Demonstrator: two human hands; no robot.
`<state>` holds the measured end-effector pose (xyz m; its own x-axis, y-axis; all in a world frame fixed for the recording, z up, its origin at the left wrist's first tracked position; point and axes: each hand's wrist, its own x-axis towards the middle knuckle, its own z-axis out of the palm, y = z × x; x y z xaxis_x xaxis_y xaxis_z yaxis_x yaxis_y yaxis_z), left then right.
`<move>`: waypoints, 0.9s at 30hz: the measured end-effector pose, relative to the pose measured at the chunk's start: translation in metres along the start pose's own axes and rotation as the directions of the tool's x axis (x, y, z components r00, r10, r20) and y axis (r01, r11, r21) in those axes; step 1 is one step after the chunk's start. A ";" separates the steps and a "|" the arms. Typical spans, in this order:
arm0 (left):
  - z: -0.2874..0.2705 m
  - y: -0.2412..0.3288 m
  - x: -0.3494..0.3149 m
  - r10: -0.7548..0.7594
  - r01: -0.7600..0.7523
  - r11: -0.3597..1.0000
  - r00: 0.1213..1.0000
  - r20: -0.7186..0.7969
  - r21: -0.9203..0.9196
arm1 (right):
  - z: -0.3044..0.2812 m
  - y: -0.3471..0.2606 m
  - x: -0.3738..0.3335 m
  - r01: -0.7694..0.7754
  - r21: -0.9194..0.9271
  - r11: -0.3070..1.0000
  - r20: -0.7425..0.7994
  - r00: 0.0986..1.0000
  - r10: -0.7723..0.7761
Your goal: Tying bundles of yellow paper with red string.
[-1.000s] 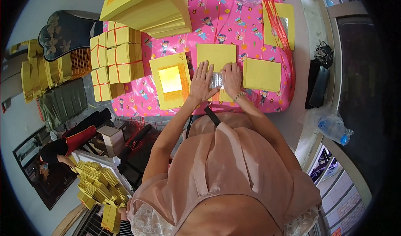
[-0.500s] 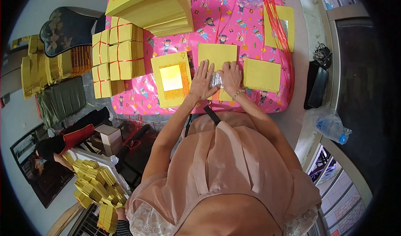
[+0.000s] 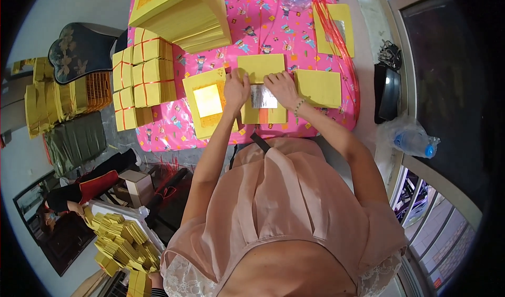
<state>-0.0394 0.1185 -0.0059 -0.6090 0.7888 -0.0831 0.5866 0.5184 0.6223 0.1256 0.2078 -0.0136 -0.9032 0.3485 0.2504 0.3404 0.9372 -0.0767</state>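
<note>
A yellow paper sheet (image 3: 260, 65) lies in front of me, with a fold across its middle and a silver foil patch (image 3: 264, 98) on its lower half. My right hand (image 3: 282, 89) bends its fingers over the fold, holding the paper just above the foil. My left hand (image 3: 238, 93) is at the sheet's left side, thumb and fingers apart, with nothing visible between them. Left of it lies a yellow sheet bearing a shiny gold square (image 3: 208, 102). A stack of plain yellow paper (image 3: 318, 88) sits to the right.
Pink patterned cloth (image 3: 202, 60) covers the table. A tall yellow paper stack (image 3: 197, 26) and red-tied bundles (image 3: 152, 81) stand at left. Red plastic strings (image 3: 336, 44) hang over another foil sheet at far right. Another person sits by yellow bundles (image 3: 123, 234) lower left.
Both hands have moved off the foil patch, which now shows more fully. My left hand has shifted left and curled; my right fingers have come onto the fold. The whole view has shifted slightly.
</note>
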 end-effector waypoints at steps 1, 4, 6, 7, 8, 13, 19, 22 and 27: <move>0.009 -0.014 0.004 0.011 -0.011 1.000 0.998 -0.061 -0.010 | -0.001 -0.001 0.004 0.019 -0.004 1.000 -0.027 0.999 -0.019; 0.026 -0.056 0.017 -0.299 0.346 0.769 0.938 0.176 -0.537 | -0.012 -0.007 0.014 0.044 0.047 0.998 -0.097 0.995 -0.039; 0.024 -0.048 0.017 -0.317 0.401 0.597 0.914 0.255 -0.695 | -0.021 -0.004 0.013 0.008 0.051 0.999 -0.035 0.999 -0.006; 0.016 -0.036 0.017 -0.292 0.413 0.565 0.910 0.295 -0.714 | -0.036 -0.003 0.013 -0.111 0.106 0.988 -0.121 0.985 0.124; 0.006 -0.021 0.014 -0.268 0.425 0.533 0.905 0.330 -0.732 | -0.050 -0.002 0.012 -0.217 0.169 0.961 -0.205 0.946 0.250; -0.014 0.023 -0.004 -0.157 0.351 0.449 0.936 0.314 -0.822 | -0.080 0.008 -0.014 -0.486 0.708 0.512 -0.105 0.645 0.757; 0.038 0.071 -0.041 0.031 0.374 0.434 0.903 0.429 -0.819 | -0.088 0.039 -0.093 -0.665 0.696 0.271 0.127 0.485 0.865; 0.069 0.077 -0.051 0.070 0.352 0.583 0.876 0.477 -0.732 | -0.080 0.047 -0.125 -0.731 0.596 0.332 0.048 0.445 0.894; 0.105 0.073 -0.055 0.033 0.201 0.814 0.921 0.389 -0.545 | -0.048 0.053 -0.156 -0.772 0.454 0.445 -0.058 0.473 0.879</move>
<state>0.0936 0.1479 -0.0377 -0.3337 0.8718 -0.3586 0.0635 0.4003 0.9142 0.2973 0.2025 -0.0105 -0.1125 0.9879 0.1072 0.7301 0.1553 -0.6655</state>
